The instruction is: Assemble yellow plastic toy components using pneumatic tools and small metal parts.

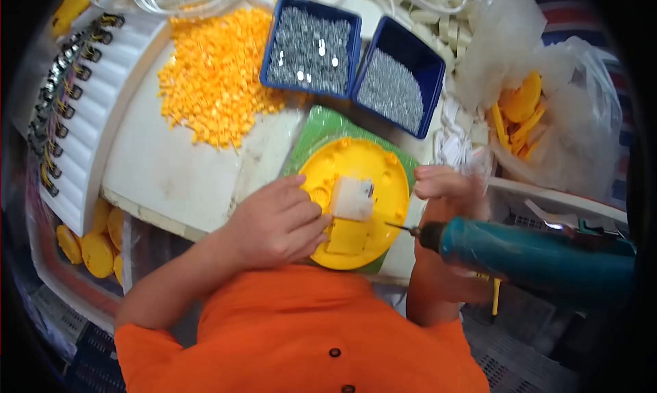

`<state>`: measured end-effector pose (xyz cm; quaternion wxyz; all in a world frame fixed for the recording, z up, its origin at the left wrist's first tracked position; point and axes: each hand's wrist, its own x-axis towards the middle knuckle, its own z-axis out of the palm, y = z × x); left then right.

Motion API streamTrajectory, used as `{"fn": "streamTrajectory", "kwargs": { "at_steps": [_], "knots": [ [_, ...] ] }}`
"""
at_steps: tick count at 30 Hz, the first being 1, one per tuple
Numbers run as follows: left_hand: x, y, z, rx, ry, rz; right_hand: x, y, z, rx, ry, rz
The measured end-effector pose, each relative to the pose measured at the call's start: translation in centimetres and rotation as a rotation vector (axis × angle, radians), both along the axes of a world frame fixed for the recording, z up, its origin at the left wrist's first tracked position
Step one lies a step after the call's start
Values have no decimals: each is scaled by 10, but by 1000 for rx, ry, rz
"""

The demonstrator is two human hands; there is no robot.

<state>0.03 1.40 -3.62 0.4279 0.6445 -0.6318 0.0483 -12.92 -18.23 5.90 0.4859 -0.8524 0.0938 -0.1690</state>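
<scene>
A round yellow plastic disc (366, 167) lies on a green mat (321, 129), with a small white block (352, 198) set in its middle. My left hand (277, 222) rests on the disc's left edge, fingers touching beside the white block and holding the disc. My right hand (441, 184) sits at the disc's right edge, fingers curled; whether it pinches anything I cannot see. A teal electric screwdriver (540, 256) hangs in front of my right forearm, its bit pointing left toward the disc's lower rim.
Two blue trays (311, 47) (400, 78) of small grey screws stand behind the disc. A heap of small orange pieces (215, 74) lies on the white board (164, 174). A clear bag (547, 119) with yellow parts is right; stacked yellow discs (96, 246) are lower left.
</scene>
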Motion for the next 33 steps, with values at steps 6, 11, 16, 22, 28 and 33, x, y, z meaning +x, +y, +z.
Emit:
{"fn": "streamTrajectory", "kwargs": {
  "at_steps": [6, 11, 16, 22, 28, 33],
  "knots": [
    [-5, -5, -4, -72, 67, -82, -34, -5, -53, -507, 25, -47],
    [-14, -2, -1, -112, 30, -58, -39, -3, -54, -535, -21, -31],
    [44, 41, 42, -84, -140, 113, -28, -8, -54, -466, 0, 79],
    [151, 192, 77, 228, -186, 1079, -25, -7, -54, -441, -37, 59],
    [172, 285, 56, 381, -228, 1304, -29, -10, -51, -417, -97, 25],
    [179, 292, 40, 396, -217, 1285, -30, -10, -46, -434, -124, 90]
  ]
}}
